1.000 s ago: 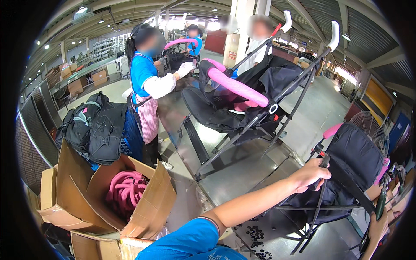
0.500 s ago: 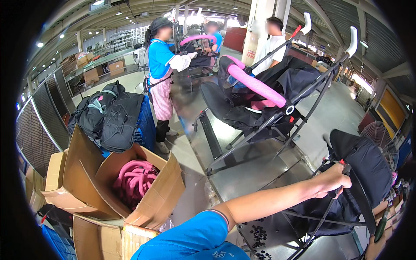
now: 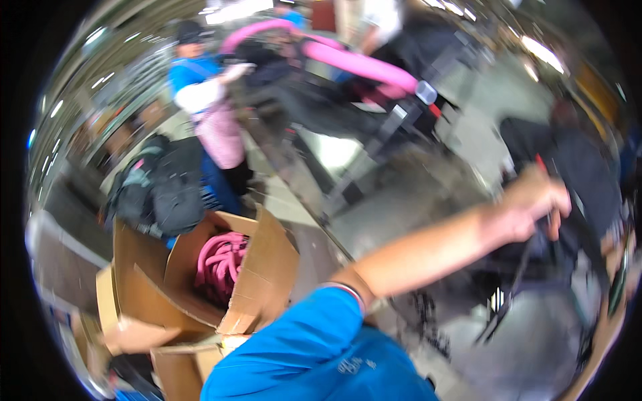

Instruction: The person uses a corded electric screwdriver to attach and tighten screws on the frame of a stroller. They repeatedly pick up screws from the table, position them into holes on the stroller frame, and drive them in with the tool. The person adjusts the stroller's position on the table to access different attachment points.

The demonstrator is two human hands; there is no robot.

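My left hand (image 3: 538,199) reaches far to the right, its fingers closed round a black frame part of a folding stroller (image 3: 565,150) with dark fabric. A small red piece shows just above that hand. At the right rim, my right hand (image 3: 614,248) is blurred and partly cut off, beside the stroller's fabric; its fingers cannot be made out. A green-handled tool (image 3: 622,281) lies along it, and I cannot tell whether the hand grips it. Another black stroller (image 3: 394,123), with a pink padded bar (image 3: 361,65), stands on the metal work surface beyond.
An open cardboard box (image 3: 264,281) of pink foam tubes (image 3: 224,264) stands at left. Behind it are black fabric bundles (image 3: 177,190). A person in a blue shirt and checked apron (image 3: 217,137) stands far left. Small black parts (image 3: 428,321) lie below my left forearm.
My view has swung and blurred. My left hand, still closed on the stroller's frame, has moved up and right in view together with that stroller, which now looks more tilted.
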